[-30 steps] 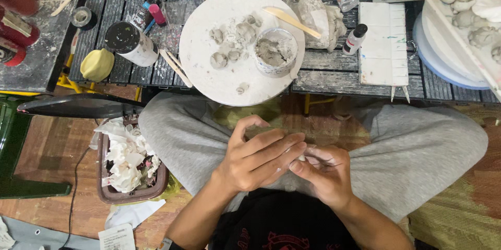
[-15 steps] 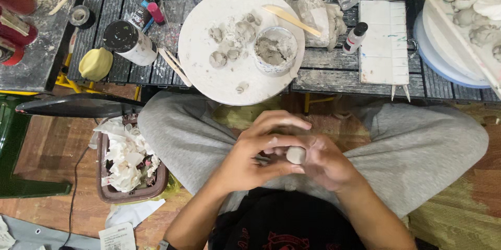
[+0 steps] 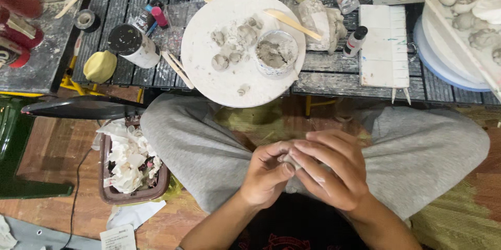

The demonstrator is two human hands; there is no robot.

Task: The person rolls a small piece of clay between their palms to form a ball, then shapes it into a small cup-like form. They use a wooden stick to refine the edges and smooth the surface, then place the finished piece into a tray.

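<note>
Grey clay lump [image 3: 290, 160] between both hands

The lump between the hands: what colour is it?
Pale grey, like the clay; the lump shows only partly in the head view.

Clay workshop; round turntable [image 3: 219, 80] (clay-smeared), wooden modelling tools [image 3: 291, 23].

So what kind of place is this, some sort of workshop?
Probably a small clay-modelling workspace. A round white board carries grey clay lumps and a clear cup of grey clay, a white tray of shaped clay pieces sits nearby, and both hands work a small clay piece.
</note>
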